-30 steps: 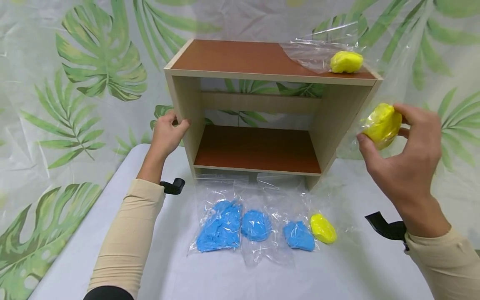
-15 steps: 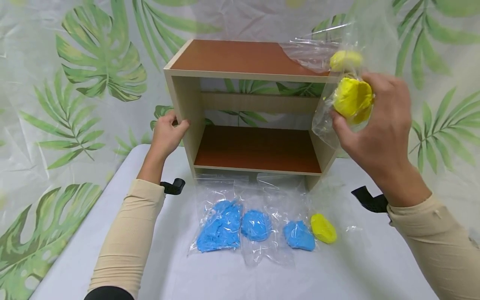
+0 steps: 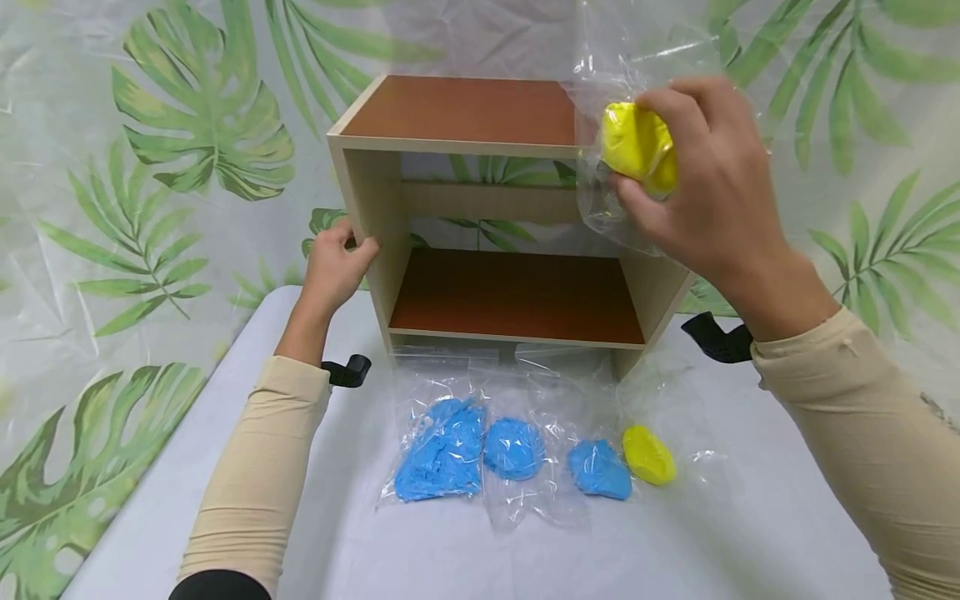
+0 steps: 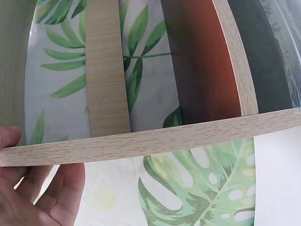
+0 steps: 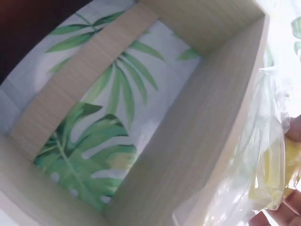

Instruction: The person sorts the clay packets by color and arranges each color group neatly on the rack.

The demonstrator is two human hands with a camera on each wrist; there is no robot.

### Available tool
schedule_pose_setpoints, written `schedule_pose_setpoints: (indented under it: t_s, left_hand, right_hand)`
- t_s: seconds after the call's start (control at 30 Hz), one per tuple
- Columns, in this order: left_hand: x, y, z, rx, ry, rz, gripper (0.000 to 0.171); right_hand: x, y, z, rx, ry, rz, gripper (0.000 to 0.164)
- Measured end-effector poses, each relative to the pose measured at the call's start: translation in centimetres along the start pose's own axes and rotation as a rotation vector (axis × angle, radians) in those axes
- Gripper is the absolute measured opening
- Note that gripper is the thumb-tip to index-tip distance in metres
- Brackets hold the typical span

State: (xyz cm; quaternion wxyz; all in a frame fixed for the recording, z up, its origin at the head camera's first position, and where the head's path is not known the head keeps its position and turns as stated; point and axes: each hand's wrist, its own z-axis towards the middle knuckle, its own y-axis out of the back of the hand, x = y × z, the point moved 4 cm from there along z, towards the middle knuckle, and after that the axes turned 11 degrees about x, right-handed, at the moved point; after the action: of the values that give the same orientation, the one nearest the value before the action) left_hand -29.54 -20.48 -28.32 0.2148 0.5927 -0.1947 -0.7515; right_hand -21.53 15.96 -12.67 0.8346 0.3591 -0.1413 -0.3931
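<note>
A small wooden shelf point(image 3: 450, 147) with reddish-brown boards stands on the table. My left hand point(image 3: 335, 265) grips its left side panel, the thumb on one face and the fingers point(image 4: 69, 188) on the other, as the left wrist view shows. With thumb and fingertips my right hand point(image 3: 712, 179) holds a lump of yellow modelling clay point(image 3: 628, 140) in a clear plastic bag point(image 5: 263, 160). In the head view this lump overlaps the shelf's top board at the right. The hand hides the board's right end and the other yellow lump there.
Before the shelf, bags with blue clay lumps point(image 3: 442, 450) and a yellow lump point(image 3: 648, 455) lie in a row on the white table point(image 3: 450, 558). A leaf-patterned curtain point(image 3: 210, 108) hangs behind. The shelf's lower board point(image 3: 517, 296) lies above the bags.
My right hand has moved up and to the left with the bagged yellow clay, from beside the shelf to its top board. The left hand has stayed on the panel.
</note>
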Motion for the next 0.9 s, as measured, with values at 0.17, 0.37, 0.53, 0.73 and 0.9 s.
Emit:
schedule_pose_setpoints:
  t_s: [0.17, 0.37, 0.53, 0.73, 0.9]
  left_hand:
    - [0.0, 0.0, 0.0, 0.009, 0.003, -0.008, 0.045]
    - [0.0, 0.0, -0.1, 0.009, 0.0, -0.013, 0.046]
    - [0.0, -0.1, -0.1, 0.005, -0.003, -0.006, 0.046]
    - [0.2, 0.0, -0.1, 0.007, 0.007, -0.012, 0.048]
    - [0.1, 0.0, -0.1, 0.003, 0.004, -0.011, 0.047]
  right_hand:
    - [0.5, 0.2, 2.1, 0.045, -0.016, 0.015, 0.055]
    - [0.8, -0.2, 4.5, 0.199, -0.132, 0.038, 0.058]
    - [0.6, -1.3, 6.5, 0.302, -0.23, 0.062, 0.056]
    - [0.3, -2.2, 8.6, 0.348, -0.221, 0.037, 0.05]
    - [-0.4, -2.8, 9.3, 0.376, -0.254, 0.045, 0.051]
